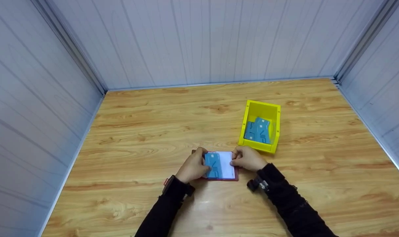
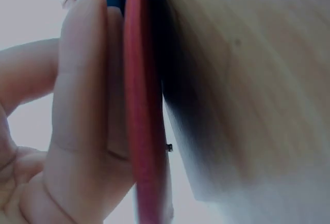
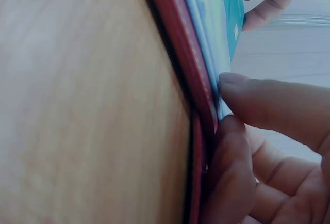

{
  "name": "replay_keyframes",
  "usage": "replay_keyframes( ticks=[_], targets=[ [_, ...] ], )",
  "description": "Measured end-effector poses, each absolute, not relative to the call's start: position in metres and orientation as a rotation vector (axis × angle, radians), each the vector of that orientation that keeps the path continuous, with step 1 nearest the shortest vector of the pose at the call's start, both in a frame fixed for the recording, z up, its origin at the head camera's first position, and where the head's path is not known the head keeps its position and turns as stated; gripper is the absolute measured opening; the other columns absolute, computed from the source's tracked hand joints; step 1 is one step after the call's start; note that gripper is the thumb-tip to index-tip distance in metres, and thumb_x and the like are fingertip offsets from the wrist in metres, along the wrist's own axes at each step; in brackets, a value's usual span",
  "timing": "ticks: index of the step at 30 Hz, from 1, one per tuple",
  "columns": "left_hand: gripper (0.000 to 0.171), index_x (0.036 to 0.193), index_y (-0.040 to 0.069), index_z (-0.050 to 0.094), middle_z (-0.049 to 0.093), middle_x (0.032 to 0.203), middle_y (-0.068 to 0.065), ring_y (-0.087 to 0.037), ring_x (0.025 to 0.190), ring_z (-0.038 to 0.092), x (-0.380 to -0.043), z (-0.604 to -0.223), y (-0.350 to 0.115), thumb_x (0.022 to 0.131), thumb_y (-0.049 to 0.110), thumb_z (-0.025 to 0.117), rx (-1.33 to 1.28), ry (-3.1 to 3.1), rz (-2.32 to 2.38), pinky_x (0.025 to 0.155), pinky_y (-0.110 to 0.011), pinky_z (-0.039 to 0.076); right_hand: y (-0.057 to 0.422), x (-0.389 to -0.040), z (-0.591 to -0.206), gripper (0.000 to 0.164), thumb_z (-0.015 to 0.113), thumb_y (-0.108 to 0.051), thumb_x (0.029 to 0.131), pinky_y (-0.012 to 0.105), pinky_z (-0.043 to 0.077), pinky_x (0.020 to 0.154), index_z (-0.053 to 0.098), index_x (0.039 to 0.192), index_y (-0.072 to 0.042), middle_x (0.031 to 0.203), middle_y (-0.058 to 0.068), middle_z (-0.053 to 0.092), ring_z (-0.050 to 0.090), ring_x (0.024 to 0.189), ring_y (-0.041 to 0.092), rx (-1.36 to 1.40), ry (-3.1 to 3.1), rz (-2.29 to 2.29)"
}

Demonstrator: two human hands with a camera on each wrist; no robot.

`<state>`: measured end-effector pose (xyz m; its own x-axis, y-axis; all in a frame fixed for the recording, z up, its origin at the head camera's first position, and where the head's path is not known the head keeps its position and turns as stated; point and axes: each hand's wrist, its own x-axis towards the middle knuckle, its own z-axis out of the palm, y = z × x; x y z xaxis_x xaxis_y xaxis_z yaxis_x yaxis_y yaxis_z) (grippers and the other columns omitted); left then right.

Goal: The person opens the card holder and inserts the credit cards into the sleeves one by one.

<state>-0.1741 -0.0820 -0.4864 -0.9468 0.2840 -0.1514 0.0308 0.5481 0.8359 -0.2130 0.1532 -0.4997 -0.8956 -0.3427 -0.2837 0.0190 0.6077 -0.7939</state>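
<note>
A red card holder (image 1: 231, 180) lies opened on the table, its whitish sleeve pages (image 1: 227, 164) facing up. Over the left part of these pages is a blue card (image 1: 213, 166) with a small chip and large lettering. My left hand (image 1: 191, 168) grips this card between thumb and fingers at its left side. In the left wrist view, the fingers (image 2: 77, 100) stand close beside the red cover (image 2: 138, 90). My right hand (image 1: 249, 159) pinches the right edge of the sleeve pages; in the right wrist view, the thumb (image 3: 268, 105) presses on the page edge.
A yellow bin (image 1: 275, 138) stands beyond my right hand, with several blue cards (image 1: 262, 130) inside. Pale panel walls (image 1: 202, 42) enclose the wooden table (image 1: 146, 131) at the back and both sides.
</note>
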Motion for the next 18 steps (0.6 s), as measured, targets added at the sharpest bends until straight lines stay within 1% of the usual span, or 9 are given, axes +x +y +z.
replay_keyframes(
  ticks=[3, 6, 10, 14, 18],
  targets=[
    [0.054, 0.132, -0.005, 0.048, 0.054, 0.073, -0.003, -0.013, 0.063, 0.052, -0.174, -0.487, -0.081, 0.080, -0.004, 0.064, 0.283, 2.531, 1.343, 0.053, -0.024, 0.047, 0.154, -0.213, -0.501, 0.014, 0.075, -0.011, 0.082, 0.022, 0.040, 0.056, 0.062, 0.085, -0.007, 0.070, -0.001, 0.054, 0.050, 0.063, 0.012, -0.275, 2.441, -1.199],
    [0.057, 0.134, -0.006, 0.050, 0.056, 0.074, -0.003, -0.012, 0.065, 0.053, -0.175, -0.487, -0.079, 0.079, -0.003, 0.066, 0.299, 2.578, 1.311, 0.056, -0.024, 0.047, 0.153, -0.214, -0.502, 0.014, 0.075, -0.012, 0.082, 0.022, 0.039, 0.055, 0.062, 0.084, -0.007, 0.069, -0.001, 0.053, 0.049, 0.062, 0.012, -0.280, 2.444, -1.198],
    [0.060, 0.134, -0.007, 0.050, 0.056, 0.076, -0.002, -0.012, 0.067, 0.052, -0.176, -0.488, -0.074, 0.077, -0.003, 0.067, 0.305, 2.624, 1.267, 0.059, -0.023, 0.043, 0.153, -0.214, -0.502, 0.014, 0.075, -0.012, 0.083, 0.022, 0.040, 0.055, 0.062, 0.085, -0.007, 0.070, -0.001, 0.054, 0.050, 0.062, 0.012, -0.260, 2.424, -1.208],
    [0.059, 0.133, -0.005, 0.051, 0.054, 0.072, 0.000, -0.010, 0.063, 0.050, -0.176, -0.488, -0.069, 0.077, -0.003, 0.068, 0.314, 2.630, 1.243, 0.055, -0.022, 0.041, 0.153, -0.214, -0.502, 0.014, 0.075, -0.012, 0.083, 0.023, 0.041, 0.056, 0.062, 0.086, -0.006, 0.072, 0.000, 0.055, 0.051, 0.063, 0.012, -0.243, 2.418, -1.207],
    [0.057, 0.132, -0.004, 0.053, 0.053, 0.072, 0.001, -0.010, 0.061, 0.048, -0.176, -0.487, -0.065, 0.077, -0.002, 0.068, 0.324, 2.640, 1.234, 0.054, -0.021, 0.038, 0.153, -0.214, -0.501, 0.014, 0.075, -0.013, 0.083, 0.023, 0.041, 0.057, 0.063, 0.085, -0.007, 0.072, -0.001, 0.056, 0.051, 0.063, 0.012, -0.234, 2.421, -1.204]
  ],
)
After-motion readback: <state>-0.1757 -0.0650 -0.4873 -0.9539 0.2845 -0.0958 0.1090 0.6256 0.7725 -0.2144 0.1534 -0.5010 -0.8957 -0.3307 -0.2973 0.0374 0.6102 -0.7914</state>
